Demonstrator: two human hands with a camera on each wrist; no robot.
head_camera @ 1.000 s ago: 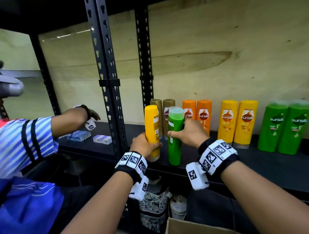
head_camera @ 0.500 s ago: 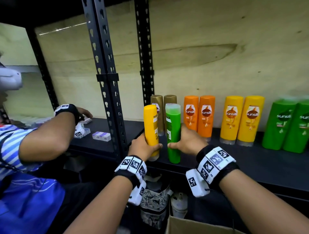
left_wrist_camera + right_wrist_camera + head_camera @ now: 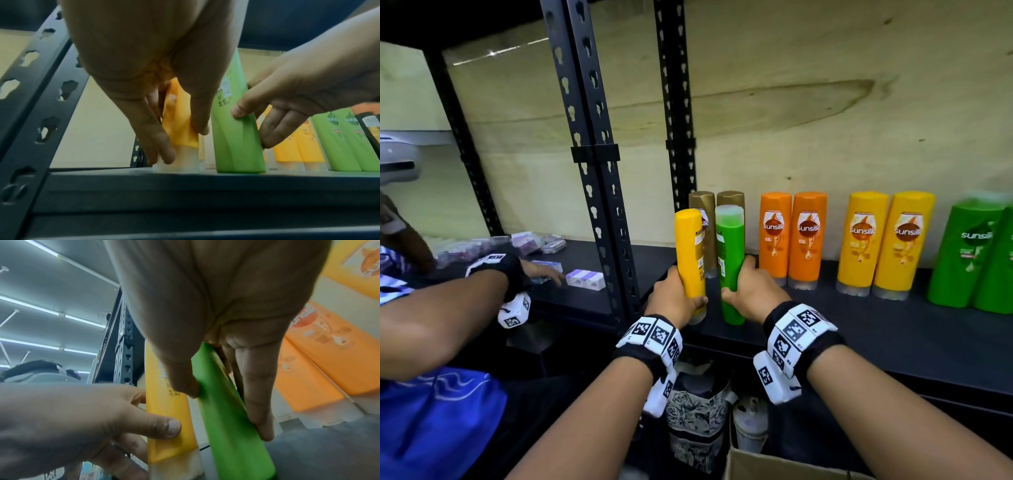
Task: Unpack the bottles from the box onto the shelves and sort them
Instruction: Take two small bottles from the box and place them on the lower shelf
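Observation:
My left hand [image 3: 677, 301] grips a yellow bottle [image 3: 690, 253] low on its body, thumb on the near side [image 3: 199, 125]. It stands cap-down on the black shelf [image 3: 859, 329]. My right hand [image 3: 751, 291] holds a green bottle [image 3: 730, 260] beside it, thumb [image 3: 185, 386] in front and fingers [image 3: 259, 402] behind. The green bottle [image 3: 236, 133] rests on the shelf edge [image 3: 185, 180] right of the yellow bottle [image 3: 180, 126]. Behind them stand two gold bottles [image 3: 702, 219], then pairs of orange [image 3: 792, 240], yellow [image 3: 887, 243] and green bottles [image 3: 976, 257].
A black slotted upright [image 3: 599, 171] stands just left of the yellow bottle. Another person's arm [image 3: 448, 305] reaches over small boxes [image 3: 585, 279] on the left shelf section. An open cardboard box [image 3: 774, 466] sits below, near containers [image 3: 698, 428] on the floor.
Both bottles came down from a slight lift and now stand on the shelf's front edge. My hands slid lower on them. The other person's arm reached further into the left shelf.

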